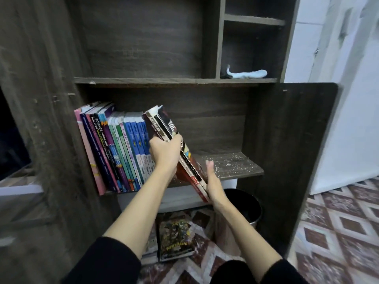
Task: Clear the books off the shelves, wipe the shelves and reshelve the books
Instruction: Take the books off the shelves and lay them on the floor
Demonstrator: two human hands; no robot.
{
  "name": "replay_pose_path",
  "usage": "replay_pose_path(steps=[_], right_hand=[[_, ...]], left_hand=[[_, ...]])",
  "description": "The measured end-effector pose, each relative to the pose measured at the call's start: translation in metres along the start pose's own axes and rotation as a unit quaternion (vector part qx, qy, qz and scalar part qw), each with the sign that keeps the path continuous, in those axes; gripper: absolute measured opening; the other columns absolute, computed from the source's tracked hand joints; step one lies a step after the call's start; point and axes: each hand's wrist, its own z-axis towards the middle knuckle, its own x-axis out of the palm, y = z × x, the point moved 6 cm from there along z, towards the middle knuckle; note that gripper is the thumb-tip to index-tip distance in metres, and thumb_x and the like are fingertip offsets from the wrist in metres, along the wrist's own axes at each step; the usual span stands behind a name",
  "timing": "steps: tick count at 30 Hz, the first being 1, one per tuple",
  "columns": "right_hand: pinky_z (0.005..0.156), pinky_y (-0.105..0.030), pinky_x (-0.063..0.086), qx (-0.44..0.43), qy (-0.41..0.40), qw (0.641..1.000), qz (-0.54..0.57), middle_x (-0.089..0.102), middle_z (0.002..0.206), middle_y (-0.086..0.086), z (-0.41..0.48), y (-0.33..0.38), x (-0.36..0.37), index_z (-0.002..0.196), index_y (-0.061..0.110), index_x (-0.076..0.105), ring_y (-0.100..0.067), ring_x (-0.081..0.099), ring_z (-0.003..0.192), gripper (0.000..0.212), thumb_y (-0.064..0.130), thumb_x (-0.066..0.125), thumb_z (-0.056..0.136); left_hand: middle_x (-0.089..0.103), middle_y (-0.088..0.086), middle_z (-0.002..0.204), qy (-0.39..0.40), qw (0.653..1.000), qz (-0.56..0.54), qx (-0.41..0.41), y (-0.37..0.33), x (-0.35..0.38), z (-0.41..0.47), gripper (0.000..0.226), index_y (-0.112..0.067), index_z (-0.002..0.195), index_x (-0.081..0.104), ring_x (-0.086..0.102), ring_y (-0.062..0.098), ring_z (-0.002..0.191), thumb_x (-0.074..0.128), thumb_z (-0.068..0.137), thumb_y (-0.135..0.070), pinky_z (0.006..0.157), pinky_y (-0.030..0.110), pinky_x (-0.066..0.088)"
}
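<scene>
A row of upright books fills the left part of the lower shelf. My left hand grips a small bundle of red and black books that leans to the right beside the row, its lower end jutting past the shelf's front edge. My right hand has straight fingers pressed flat against the right side of that bundle's lower end. A pale blue cloth lies in the small compartment at the upper right. The shelf's right part is bare and speckled with white crumbs.
More books lie stacked on the patterned floor below the shelf. A black bin stands under the shelf's right end. The wide upper shelf holds nothing. A white wall rises at the right.
</scene>
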Motion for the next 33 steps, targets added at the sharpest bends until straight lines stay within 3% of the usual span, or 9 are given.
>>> replay_pose_path(steps=[5,11,14,17,20,22,25,28,33], right_hand=[[0.088,-0.054,0.05,0.224,0.081,0.908,0.344,0.071,0.084,-0.015,-0.015,-0.019,-0.012,0.09,0.007,0.075,-0.038,0.066,0.085,0.079,0.076,0.039,0.078],[0.056,-0.038,0.06,0.198,0.051,0.884,0.42,0.072,0.082,-0.02,-0.019,-0.021,-0.026,0.089,-0.003,0.073,-0.028,0.071,0.063,0.052,0.046,0.062,0.076],[0.053,-0.043,0.058,0.187,0.025,0.873,0.45,0.071,0.089,-0.024,-0.02,-0.025,-0.035,0.114,-0.003,0.062,-0.033,0.072,0.07,0.052,0.037,0.066,0.079],[0.054,-0.046,0.057,0.155,0.0,0.867,0.473,0.071,0.094,-0.024,-0.015,-0.036,-0.051,0.115,-0.002,0.062,-0.034,0.072,0.074,0.065,0.027,0.086,0.061],[0.063,-0.049,0.059,0.144,-0.011,0.871,0.469,0.071,0.1,-0.022,-0.007,-0.058,-0.071,0.105,-0.003,0.068,-0.033,0.072,0.081,0.092,0.02,0.1,0.021],[0.068,-0.047,0.06,0.145,-0.024,0.897,0.417,0.071,0.096,-0.019,-0.004,-0.074,-0.081,0.112,0.001,0.063,-0.03,0.072,0.078,0.094,0.023,0.099,0.028],[0.062,-0.042,0.06,0.139,-0.066,0.924,0.351,0.073,0.084,-0.012,-0.006,-0.095,-0.095,0.116,0.009,0.057,-0.025,0.071,0.07,0.06,0.023,0.08,0.062],[0.06,-0.036,0.058,0.12,-0.059,0.951,0.279,0.073,0.086,-0.01,0.003,-0.119,-0.091,0.116,0.01,0.056,-0.024,0.071,0.072,0.083,0.035,0.093,0.047],[0.064,-0.033,0.057,0.161,-0.024,0.966,0.201,0.073,0.086,-0.007,0.005,-0.181,-0.071,0.114,0.009,0.054,-0.02,0.07,0.074,0.073,0.027,0.09,0.053]], left_hand=[[0.068,0.001,0.081,0.064,0.998,-0.019,0.006,-0.001,0.008,-0.017,0.018,-0.018,0.072,0.056,0.067,0.022,0.084,0.068,0.076,-0.006,0.081,0.041,0.055],[0.068,-0.004,0.08,0.171,0.984,-0.049,0.019,0.005,0.023,-0.029,0.018,-0.018,0.075,0.06,0.066,0.01,0.076,0.069,0.079,-0.004,0.06,0.023,0.05],[0.071,-0.005,0.078,0.259,0.965,-0.039,0.003,0.011,0.027,-0.023,0.019,-0.017,0.082,0.063,0.068,0.006,0.071,0.076,0.074,-0.008,0.051,0.019,0.051],[0.072,0.005,0.103,0.417,0.903,-0.071,-0.075,0.019,0.025,-0.014,0.079,-0.014,0.11,0.061,0.069,0.02,0.095,0.085,0.046,-0.054,0.067,0.037,0.058],[0.061,0.014,0.125,0.511,0.835,-0.111,-0.171,0.027,0.013,-0.001,0.111,-0.014,0.129,0.053,0.061,0.032,0.112,0.028,0.057,-0.093,0.089,0.054,0.048],[0.064,0.017,0.119,0.502,0.831,-0.075,-0.226,0.043,0.008,0.017,0.113,-0.013,0.125,0.056,0.064,0.034,0.105,0.007,0.061,-0.092,0.081,0.049,0.055],[0.063,0.015,0.122,0.512,0.83,0.042,-0.217,0.07,0.004,0.031,0.099,-0.022,0.128,0.053,0.063,0.033,0.107,0.039,0.058,-0.09,0.079,0.042,0.057],[0.057,0.008,0.13,0.468,0.849,0.115,-0.217,0.132,-0.013,0.054,0.111,-0.028,0.132,0.045,0.059,0.028,0.112,0.087,0.036,-0.064,0.093,0.047,0.049],[0.069,0.009,0.113,0.429,0.859,0.093,-0.265,0.225,-0.053,0.053,0.107,-0.022,0.127,0.05,0.068,0.025,0.099,0.096,0.031,-0.022,0.079,0.038,0.056]])
